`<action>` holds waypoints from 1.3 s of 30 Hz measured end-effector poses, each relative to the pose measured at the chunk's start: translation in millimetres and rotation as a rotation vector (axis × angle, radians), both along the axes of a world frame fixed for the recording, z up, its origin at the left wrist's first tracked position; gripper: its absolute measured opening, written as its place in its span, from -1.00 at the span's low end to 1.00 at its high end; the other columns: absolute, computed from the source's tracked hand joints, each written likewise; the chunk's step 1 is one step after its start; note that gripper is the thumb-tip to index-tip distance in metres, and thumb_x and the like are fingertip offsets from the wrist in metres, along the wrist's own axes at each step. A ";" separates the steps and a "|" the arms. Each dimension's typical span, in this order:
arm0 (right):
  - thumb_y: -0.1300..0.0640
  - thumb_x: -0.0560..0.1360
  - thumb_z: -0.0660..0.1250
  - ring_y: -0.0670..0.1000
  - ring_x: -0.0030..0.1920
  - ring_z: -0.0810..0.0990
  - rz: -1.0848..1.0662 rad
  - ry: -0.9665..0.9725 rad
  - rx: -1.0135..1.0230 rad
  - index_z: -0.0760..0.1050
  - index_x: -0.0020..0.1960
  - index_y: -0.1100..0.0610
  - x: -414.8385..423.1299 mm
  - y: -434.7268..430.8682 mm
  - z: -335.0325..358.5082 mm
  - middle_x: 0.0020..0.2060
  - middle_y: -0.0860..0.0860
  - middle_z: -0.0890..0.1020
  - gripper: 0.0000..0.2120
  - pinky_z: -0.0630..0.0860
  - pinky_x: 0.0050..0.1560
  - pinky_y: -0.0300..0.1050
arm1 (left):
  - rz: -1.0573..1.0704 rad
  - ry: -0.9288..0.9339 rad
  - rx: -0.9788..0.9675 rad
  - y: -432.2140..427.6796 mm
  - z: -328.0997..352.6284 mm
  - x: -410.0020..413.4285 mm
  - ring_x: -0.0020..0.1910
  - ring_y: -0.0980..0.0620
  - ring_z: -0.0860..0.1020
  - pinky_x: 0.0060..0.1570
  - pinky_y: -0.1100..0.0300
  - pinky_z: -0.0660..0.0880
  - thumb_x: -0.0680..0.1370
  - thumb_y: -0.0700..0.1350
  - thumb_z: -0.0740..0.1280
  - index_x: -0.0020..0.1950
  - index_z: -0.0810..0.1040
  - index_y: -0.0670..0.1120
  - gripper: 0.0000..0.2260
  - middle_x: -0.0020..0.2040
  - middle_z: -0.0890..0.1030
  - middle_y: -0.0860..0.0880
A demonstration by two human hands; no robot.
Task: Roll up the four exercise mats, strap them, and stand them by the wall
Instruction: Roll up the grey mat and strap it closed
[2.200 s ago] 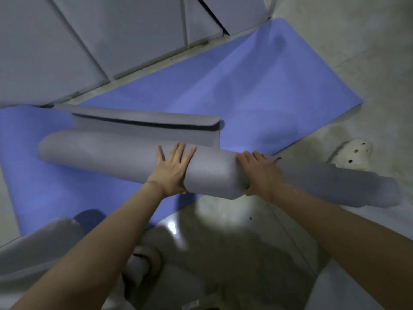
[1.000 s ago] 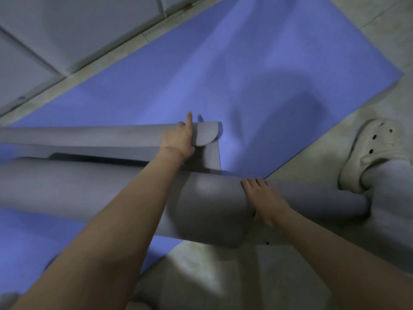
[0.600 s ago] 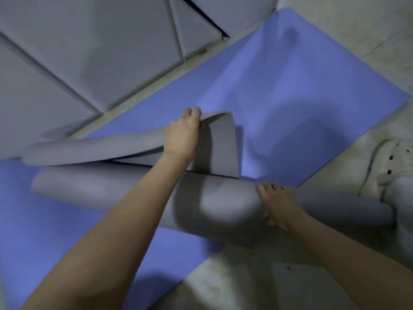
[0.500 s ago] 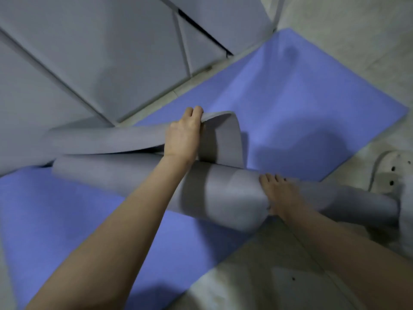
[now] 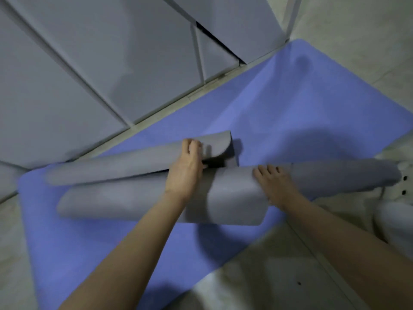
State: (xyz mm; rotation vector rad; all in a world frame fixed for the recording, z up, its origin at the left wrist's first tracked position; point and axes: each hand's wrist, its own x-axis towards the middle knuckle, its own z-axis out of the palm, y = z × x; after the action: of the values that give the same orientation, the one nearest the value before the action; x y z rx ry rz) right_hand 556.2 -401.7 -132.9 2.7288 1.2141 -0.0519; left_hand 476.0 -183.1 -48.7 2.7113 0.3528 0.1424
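Note:
A grey exercise mat (image 5: 232, 195) lies mostly rolled into a thick tube across a flat blue mat (image 5: 290, 113). Its loose far end (image 5: 125, 163) curls up and back over the roll. My left hand (image 5: 185, 168) grips that loose flap near its rounded corner, fingers curled over the edge. My right hand (image 5: 273, 184) rests flat on top of the roll, fingers straight. The roll's right end (image 5: 357, 175) reaches past the blue mat onto the floor.
Grey wall panels (image 5: 111, 63) run along the far side, right behind the blue mat. A pale clog (image 5: 404, 184) on my foot shows at the right edge. Light tiled floor (image 5: 279, 276) lies in front of me.
My left hand has pulled the loose flap down and closer to the roll, so it lies lower and flatter. My right hand has stayed on the roll.

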 end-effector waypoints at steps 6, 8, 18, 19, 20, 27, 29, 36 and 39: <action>0.17 0.35 0.45 0.20 0.21 0.43 -0.100 0.308 -0.240 0.22 0.36 0.21 -22.3 -19.5 -31.2 0.26 0.18 0.39 -0.33 0.38 0.20 0.03 | -0.294 0.527 0.092 -26.8 -74.5 -32.9 0.39 -0.13 0.27 0.33 0.04 0.14 0.53 0.06 0.31 0.47 0.18 -0.10 -0.41 0.43 0.22 -0.13; 0.13 0.41 0.42 0.19 0.29 0.36 -0.123 0.374 -0.243 0.15 0.41 0.19 -27.4 -22.6 -35.6 0.33 0.17 0.32 -0.32 0.31 0.28 0.02 | -0.346 0.625 0.156 -25.2 -90.0 -33.3 0.52 -0.06 0.01 0.45 -0.08 -0.10 0.49 0.13 0.35 0.54 -0.01 -0.06 -0.22 0.52 0.05 -0.12; 0.00 0.36 0.47 0.21 0.35 0.26 -0.096 0.431 -0.293 0.03 0.46 0.19 -58.1 -38.7 -53.1 0.40 0.18 0.18 -0.13 0.23 0.38 0.05 | -0.429 0.676 0.356 -27.0 -123.7 -37.1 0.49 -0.15 0.03 0.38 -0.26 0.01 0.33 0.20 0.40 0.55 -0.19 -0.06 0.03 0.46 0.10 -0.19; -0.03 0.35 0.47 0.21 0.35 0.24 -0.080 0.450 -0.290 0.02 0.46 0.19 -58.0 -40.5 -52.2 0.40 0.17 0.17 -0.11 0.22 0.39 0.04 | -0.425 0.669 0.377 -28.3 -125.2 -38.7 0.48 -0.16 0.04 0.38 -0.25 0.03 0.34 0.19 0.40 0.55 -0.16 -0.06 0.00 0.44 0.12 -0.19; -0.06 0.34 0.48 0.20 0.35 0.23 -0.064 0.481 -0.282 0.02 0.46 0.18 -56.9 -42.8 -50.2 0.40 0.16 0.18 -0.10 0.22 0.39 0.04 | -0.418 0.667 0.389 -30.6 -124.8 -39.9 0.48 -0.17 0.05 0.38 -0.25 0.04 0.35 0.19 0.40 0.55 -0.15 -0.06 -0.01 0.43 0.13 -0.19; -0.17 0.43 0.38 0.10 0.27 0.37 -0.166 0.763 -0.070 0.26 0.38 0.17 -22.6 -38.6 -29.2 0.32 0.12 0.35 -0.32 0.38 0.26 -0.04 | -0.376 0.620 0.489 -43.2 -129.7 -74.7 0.20 -0.25 0.49 0.03 -0.38 0.41 -0.19 0.17 0.61 0.35 0.48 -0.12 0.12 0.15 0.54 -0.27; -0.21 0.35 0.45 0.14 0.42 0.22 -0.184 0.785 -0.187 0.09 0.49 0.20 -19.9 -29.6 -33.5 0.44 0.14 0.22 -0.06 0.23 0.40 0.00 | -0.377 0.606 0.453 -44.6 -135.3 -86.7 0.23 -0.25 0.40 0.02 -0.42 0.38 -0.20 0.14 0.62 0.37 0.38 -0.15 0.17 0.18 0.47 -0.31; -0.12 0.13 0.63 0.13 0.46 0.22 -0.216 0.890 -0.336 -0.02 0.51 0.19 -42.7 -13.2 -42.6 0.48 0.13 0.16 0.21 0.21 0.41 -0.04 | -0.395 0.487 0.374 -54.7 -128.0 -127.6 0.18 -0.20 0.35 0.05 -0.29 0.32 0.18 0.32 0.42 0.31 0.37 -0.13 -0.16 0.17 0.42 -0.27; -0.15 0.09 0.63 0.13 0.41 0.27 -0.197 0.812 -0.292 0.06 0.47 0.16 -54.8 -16.3 -48.7 0.42 0.11 0.25 0.16 0.25 0.40 0.04 | -0.358 0.377 0.323 -47.2 -112.9 -105.8 0.08 -0.14 0.42 0.01 -0.06 0.36 0.37 0.19 0.40 0.23 0.47 -0.06 -0.47 0.07 0.48 -0.17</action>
State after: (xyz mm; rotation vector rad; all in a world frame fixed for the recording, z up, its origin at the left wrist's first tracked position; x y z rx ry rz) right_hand 501.5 -418.0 -181.7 2.5896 0.9421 -1.3445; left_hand 370.1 -230.3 -161.7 3.0622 -0.0659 -0.4536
